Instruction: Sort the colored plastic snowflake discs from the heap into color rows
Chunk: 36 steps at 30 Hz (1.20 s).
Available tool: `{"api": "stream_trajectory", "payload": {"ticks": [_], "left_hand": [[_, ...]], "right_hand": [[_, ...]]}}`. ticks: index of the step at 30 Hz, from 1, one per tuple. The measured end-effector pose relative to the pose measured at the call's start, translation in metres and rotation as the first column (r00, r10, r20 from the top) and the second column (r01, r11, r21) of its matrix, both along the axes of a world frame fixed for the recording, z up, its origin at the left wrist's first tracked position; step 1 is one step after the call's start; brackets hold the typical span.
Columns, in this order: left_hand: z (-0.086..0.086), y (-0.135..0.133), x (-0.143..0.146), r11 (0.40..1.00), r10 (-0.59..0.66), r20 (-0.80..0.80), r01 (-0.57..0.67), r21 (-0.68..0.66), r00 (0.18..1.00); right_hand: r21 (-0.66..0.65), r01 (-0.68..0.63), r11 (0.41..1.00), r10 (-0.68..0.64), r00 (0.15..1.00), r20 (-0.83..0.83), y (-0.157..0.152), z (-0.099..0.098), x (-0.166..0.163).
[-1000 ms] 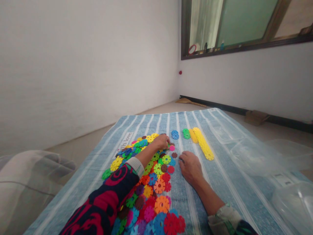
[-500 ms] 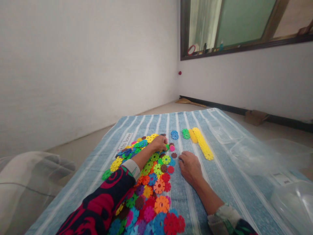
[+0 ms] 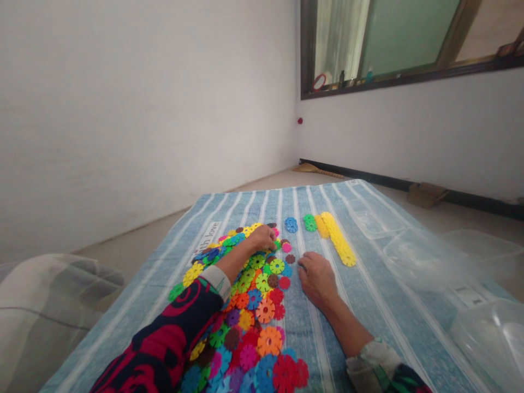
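Note:
A heap of colourful snowflake-shaped plastic discs (image 3: 254, 311) lies on a blue striped cloth (image 3: 368, 305). My left hand (image 3: 262, 239) reaches into the far end of the heap, fingers curled down onto the discs; what it grips is hidden. My right hand (image 3: 317, 278) rests on the cloth just right of the heap, fingers bent under, nothing showing in it. Beyond lie a row of yellow discs (image 3: 339, 241), a green stack (image 3: 310, 222) and a blue stack (image 3: 291, 224).
Clear plastic tubs and bags (image 3: 426, 256) sit along the cloth's right side. A grey cushion (image 3: 49, 305) lies at the left. White walls meet in the corner beyond, with a window (image 3: 401, 38) at upper right and a small box (image 3: 423, 194) on the floor.
My left hand has drawn back slightly to the left over the far end of the heap. My right hand has stayed where it was.

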<state>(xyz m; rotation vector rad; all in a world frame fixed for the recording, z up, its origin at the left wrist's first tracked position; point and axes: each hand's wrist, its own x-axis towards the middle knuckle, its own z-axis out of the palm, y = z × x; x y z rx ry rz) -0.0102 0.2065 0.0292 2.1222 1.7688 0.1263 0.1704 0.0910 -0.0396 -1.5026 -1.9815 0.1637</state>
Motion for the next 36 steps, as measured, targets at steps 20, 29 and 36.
{"api": "stream_trajectory", "payload": {"ticks": [20,29,36], "left_hand": [[0.024,0.069,0.082,0.979,-0.042,-0.035,0.049,0.199,0.998],[0.014,0.096,0.097,0.981,-0.129,-0.227,0.158,0.114,0.965],[0.015,0.095,0.097,0.966,-0.161,-0.300,0.213,0.148,0.940]], "right_hand": [[0.008,0.025,1.000,-0.024,0.999,-0.033,0.001,0.002,-0.006],[0.002,0.025,1.000,-0.025,0.999,-0.029,0.001,0.002,-0.007],[-0.001,0.027,1.000,-0.027,0.999,-0.046,0.002,0.002,-0.007]]}}
